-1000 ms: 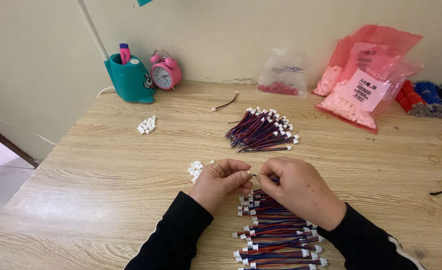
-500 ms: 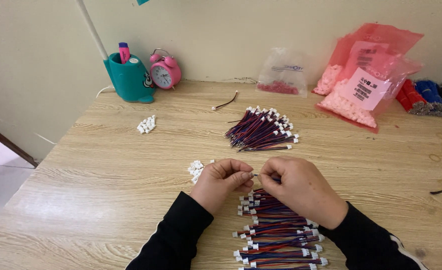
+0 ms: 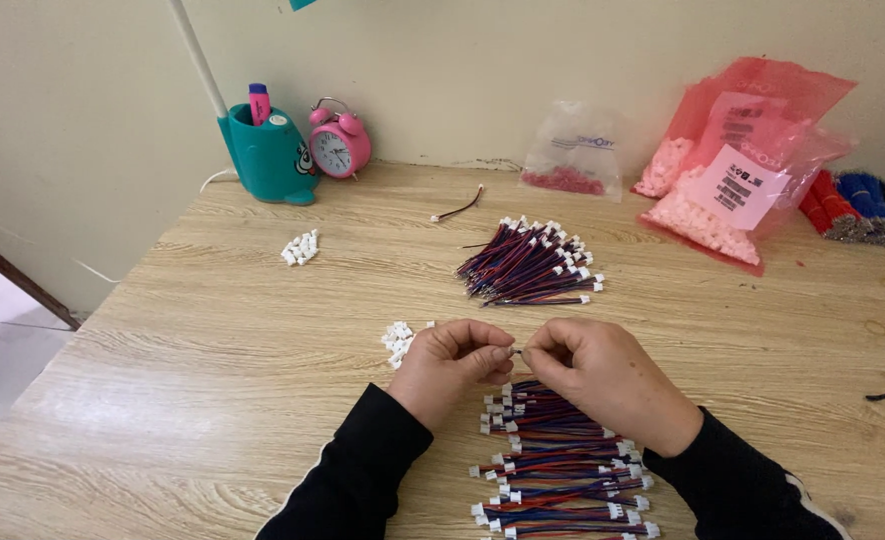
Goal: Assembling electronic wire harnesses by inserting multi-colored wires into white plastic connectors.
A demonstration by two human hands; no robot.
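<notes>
My left hand and my right hand meet fingertip to fingertip above the wooden table, pinching one small wire piece with a white connector between them. Most of that piece is hidden by my fingers. Just below my hands lies a stack of red-and-blue wires with white plugs. A small heap of loose white connectors sits left of my left hand. Farther back rests a fanned bundle of the same wires.
At the back stand a teal pen holder and a pink alarm clock. A clear bag and pink bags of white parts lie at the back right. Another small connector pile and a single wire lie mid-table.
</notes>
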